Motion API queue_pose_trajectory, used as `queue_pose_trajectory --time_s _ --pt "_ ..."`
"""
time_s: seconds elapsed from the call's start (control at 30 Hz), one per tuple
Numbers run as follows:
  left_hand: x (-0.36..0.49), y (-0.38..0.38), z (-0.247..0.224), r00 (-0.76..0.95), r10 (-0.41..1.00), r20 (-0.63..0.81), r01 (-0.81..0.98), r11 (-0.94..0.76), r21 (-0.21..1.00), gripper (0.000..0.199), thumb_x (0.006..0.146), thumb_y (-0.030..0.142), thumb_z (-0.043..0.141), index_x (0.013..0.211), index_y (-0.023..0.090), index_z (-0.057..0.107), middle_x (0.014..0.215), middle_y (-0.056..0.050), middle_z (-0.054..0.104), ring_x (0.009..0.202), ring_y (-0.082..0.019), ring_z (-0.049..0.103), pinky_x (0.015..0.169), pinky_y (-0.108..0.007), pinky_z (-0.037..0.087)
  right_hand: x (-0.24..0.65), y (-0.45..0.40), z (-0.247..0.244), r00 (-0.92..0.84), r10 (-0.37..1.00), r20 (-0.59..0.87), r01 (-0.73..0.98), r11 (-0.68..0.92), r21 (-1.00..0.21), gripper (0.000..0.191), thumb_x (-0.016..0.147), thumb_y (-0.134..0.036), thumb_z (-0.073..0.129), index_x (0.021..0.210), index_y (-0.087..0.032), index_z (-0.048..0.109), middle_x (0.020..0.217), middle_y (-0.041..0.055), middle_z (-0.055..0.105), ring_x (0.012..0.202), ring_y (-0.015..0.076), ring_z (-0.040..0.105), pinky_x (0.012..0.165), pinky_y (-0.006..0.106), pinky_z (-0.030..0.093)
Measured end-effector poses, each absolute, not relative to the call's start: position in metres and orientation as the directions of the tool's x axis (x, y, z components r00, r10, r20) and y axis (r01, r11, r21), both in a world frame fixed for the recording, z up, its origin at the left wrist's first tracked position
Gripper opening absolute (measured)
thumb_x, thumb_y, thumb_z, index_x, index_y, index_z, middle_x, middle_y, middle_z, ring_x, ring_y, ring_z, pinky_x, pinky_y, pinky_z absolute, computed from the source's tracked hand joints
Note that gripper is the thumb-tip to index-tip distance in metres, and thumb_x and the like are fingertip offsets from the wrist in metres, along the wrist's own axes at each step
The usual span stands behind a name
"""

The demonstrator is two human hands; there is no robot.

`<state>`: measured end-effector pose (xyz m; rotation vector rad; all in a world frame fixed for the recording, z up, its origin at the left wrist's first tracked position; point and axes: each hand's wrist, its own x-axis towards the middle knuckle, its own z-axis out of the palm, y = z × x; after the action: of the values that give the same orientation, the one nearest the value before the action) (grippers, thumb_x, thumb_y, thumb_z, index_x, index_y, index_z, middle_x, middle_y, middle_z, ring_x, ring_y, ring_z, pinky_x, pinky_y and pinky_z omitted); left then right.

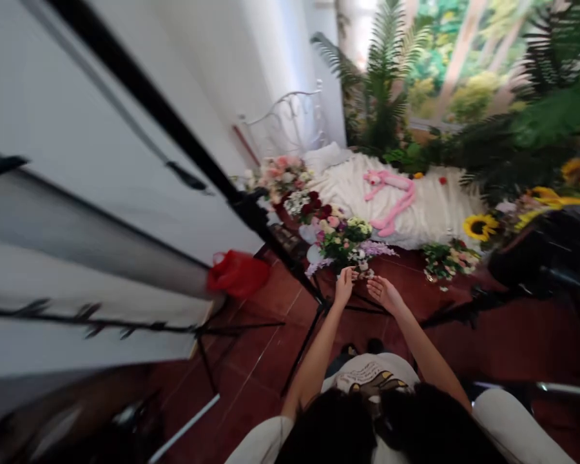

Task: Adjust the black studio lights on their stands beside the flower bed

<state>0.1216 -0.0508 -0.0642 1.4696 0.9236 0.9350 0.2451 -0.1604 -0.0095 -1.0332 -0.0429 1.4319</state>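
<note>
Both arms reach forward in the middle of the head view. My left hand (345,285) is raised with its palm turned inward and its fingers extended. Facing it, with a small gap between, my right hand (385,293) has its fingers stretched out too. Neither hand appears to hold anything. Just beyond the fingertips is a bunch of artificial-looking flowers (342,241) in pink, white and purple with green leaves. Whether the fingers touch the blossoms, I cannot tell.
A black light stand (290,261) rises close at my left, its legs spread on the red tiled floor (254,348). Behind the flowers, a pink plush toy (400,207) lies on a white-covered bed (430,222). A red bag (236,273) sits by the wall; dark equipment (546,251) stands right.
</note>
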Motion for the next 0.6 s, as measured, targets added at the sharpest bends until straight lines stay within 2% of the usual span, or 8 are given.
queue_pose_trajectory --time_s 0.27,0.43,0.5,0.6 --pt "0.012 -0.036 -0.068 -0.001 0.998 0.057 0.084 -0.056 0.995 0.05 0.088 0.058 0.031 0.095 0.017 0.06 0.082 -0.005 0.066 0.073 -0.014 0.062 0.078 -0.03 0.05 0.159 -0.091 0.001 -0.133 0.828 -0.545 -0.657 -0.486 -0.577 0.011 0.088 -0.022 0.045 0.087 -0.019 0.056 0.08 0.0042 0.071 0.074 0.0122 0.069 0.073 0.025 0.054" --pt "-0.017 -0.035 -0.067 -0.137 0.989 0.059 0.098 -0.046 0.994 0.051 0.087 0.059 0.031 0.095 0.017 0.06 0.084 -0.006 0.066 0.078 -0.015 0.062 0.08 -0.031 0.049 0.132 -0.075 -0.011 -0.232 0.822 -0.521 -0.525 -0.556 -0.644 0.011 0.088 -0.024 0.045 0.089 -0.02 0.055 0.084 0.0048 0.07 0.075 0.013 0.069 0.072 0.027 0.054" --pt "-0.02 -0.032 -0.06 -0.199 0.975 0.101 0.099 -0.083 0.992 0.048 0.087 0.058 0.035 0.104 0.018 0.056 0.094 -0.007 0.065 0.087 -0.015 0.062 0.084 -0.031 0.048 0.129 -0.061 -0.016 -0.2 0.85 -0.488 -0.424 -0.524 -0.739 0.011 0.086 -0.027 0.048 0.093 -0.02 0.053 0.085 0.005 0.069 0.072 0.0134 0.068 0.067 0.027 0.055" --pt "-0.019 -0.022 -0.042 -0.23 0.954 0.192 0.099 -0.174 0.98 0.047 0.088 0.053 0.038 0.12 0.021 0.047 0.114 -0.009 0.059 0.104 -0.016 0.057 0.094 -0.032 0.044 0.129 -0.021 -0.012 0.023 0.933 -0.359 -0.161 -0.35 -0.923 0.021 0.085 -0.029 0.049 0.104 -0.02 0.049 0.092 0.0046 0.066 0.067 0.0119 0.065 0.057 0.024 0.053"
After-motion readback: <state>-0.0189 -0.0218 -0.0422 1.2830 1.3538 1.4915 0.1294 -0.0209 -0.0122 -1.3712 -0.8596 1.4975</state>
